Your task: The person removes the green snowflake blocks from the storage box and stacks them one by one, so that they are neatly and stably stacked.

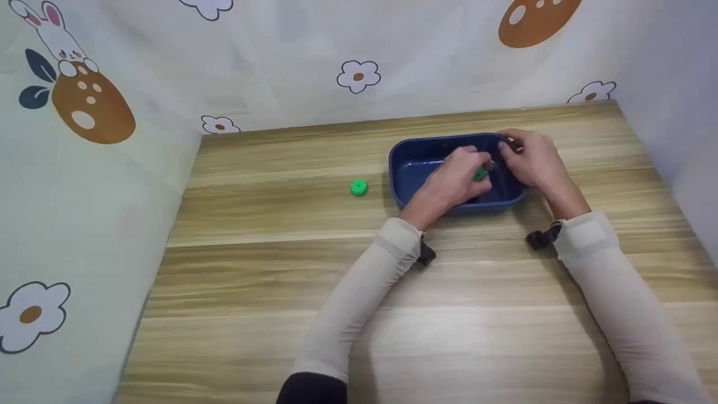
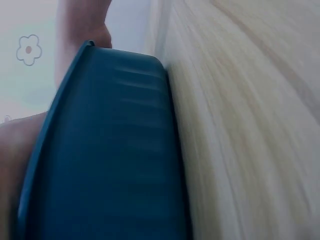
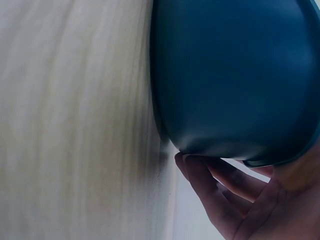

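Note:
A dark blue rectangular tub [image 1: 412, 147] stands on the wooden table. My left hand [image 1: 455, 175] reaches down into it, and a small green piece [image 1: 479, 174] shows between its curled fingers and thumb. The right hand [image 1: 537, 160] grips the tub's right end, thumb over the rim on the inner side and fingers outside. From the right wrist view, the fingertips [image 3: 192, 165] press against the tub's outer wall. In the left wrist view the tub's side [image 2: 115, 150] hides most of the left hand. Left of the tub lies a green notched disc [image 1: 359, 187] with a small centre hole.
The wood-grain table [image 1: 269, 292] reaches back to a wall hanging [image 1: 291, 67] printed with flowers and fruit. Another printed wall [image 1: 73, 224] borders the left side, and a pale wall [image 1: 667, 112] the right. Black camera mounts sit at both wrists.

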`<state>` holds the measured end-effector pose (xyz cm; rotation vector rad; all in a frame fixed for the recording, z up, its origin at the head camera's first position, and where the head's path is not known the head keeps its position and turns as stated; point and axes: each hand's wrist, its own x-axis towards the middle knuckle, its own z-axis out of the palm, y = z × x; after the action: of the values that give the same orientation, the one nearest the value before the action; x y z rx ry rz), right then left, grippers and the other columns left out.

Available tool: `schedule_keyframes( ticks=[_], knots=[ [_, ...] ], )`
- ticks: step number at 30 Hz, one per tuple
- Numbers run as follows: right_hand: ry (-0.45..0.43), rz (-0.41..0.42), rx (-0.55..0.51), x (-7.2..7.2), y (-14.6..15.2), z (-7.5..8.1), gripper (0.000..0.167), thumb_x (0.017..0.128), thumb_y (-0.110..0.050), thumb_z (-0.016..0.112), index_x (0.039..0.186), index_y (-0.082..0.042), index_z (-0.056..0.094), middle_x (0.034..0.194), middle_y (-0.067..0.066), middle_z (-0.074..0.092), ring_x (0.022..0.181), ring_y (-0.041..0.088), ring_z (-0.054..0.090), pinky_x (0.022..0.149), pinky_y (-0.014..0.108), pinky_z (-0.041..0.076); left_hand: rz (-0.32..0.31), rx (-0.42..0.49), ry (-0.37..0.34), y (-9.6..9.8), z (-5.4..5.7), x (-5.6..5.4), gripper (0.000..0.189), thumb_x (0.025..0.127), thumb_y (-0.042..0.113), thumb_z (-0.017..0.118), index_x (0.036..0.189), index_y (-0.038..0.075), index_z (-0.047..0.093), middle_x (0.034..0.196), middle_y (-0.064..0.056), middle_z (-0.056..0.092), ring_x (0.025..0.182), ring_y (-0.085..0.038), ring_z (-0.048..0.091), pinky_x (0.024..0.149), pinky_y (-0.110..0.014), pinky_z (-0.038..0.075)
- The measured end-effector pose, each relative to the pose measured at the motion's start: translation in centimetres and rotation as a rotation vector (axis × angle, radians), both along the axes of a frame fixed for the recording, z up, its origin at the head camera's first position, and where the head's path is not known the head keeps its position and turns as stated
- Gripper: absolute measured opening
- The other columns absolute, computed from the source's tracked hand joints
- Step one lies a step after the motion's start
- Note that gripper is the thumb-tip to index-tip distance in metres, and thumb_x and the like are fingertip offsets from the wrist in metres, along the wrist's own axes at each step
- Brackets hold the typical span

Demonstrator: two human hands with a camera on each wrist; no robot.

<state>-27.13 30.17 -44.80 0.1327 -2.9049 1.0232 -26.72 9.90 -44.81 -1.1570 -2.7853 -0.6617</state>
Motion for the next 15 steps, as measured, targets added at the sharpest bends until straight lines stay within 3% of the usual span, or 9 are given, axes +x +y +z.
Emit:
schedule_keyframes(
  ticks=[11,15],
  knots=[
    [-0.014,0.001,-0.005,0.0,-0.2,0.1,0.041,0.111,-0.025,0.056,0.146,-0.009,0.067,0.133,0.029,0.072,0.117,0.045,0.071,0.095,0.063,0.058,-0.001,0.302,0.009,-4.0,0.8,1.5,0.024,0.098,0.018,0.071,0.119,0.009,0.079,0.119,-0.005,0.072,0.110,-0.018,0.066,0.094,-0.020,0.054],
    [-0.022,-0.005,-0.015,0.1,-0.1,0.1,0.041,0.111,-0.025,0.056,0.148,-0.009,0.066,0.134,0.029,0.072,0.119,0.045,0.071,0.098,0.064,0.058,0.021,0.370,-0.027,-5.3,0.9,1.7,0.024,0.100,0.017,0.070,0.120,0.011,0.078,0.122,-0.004,0.073,0.108,-0.015,0.067,0.093,-0.018,0.054]
  ],
)
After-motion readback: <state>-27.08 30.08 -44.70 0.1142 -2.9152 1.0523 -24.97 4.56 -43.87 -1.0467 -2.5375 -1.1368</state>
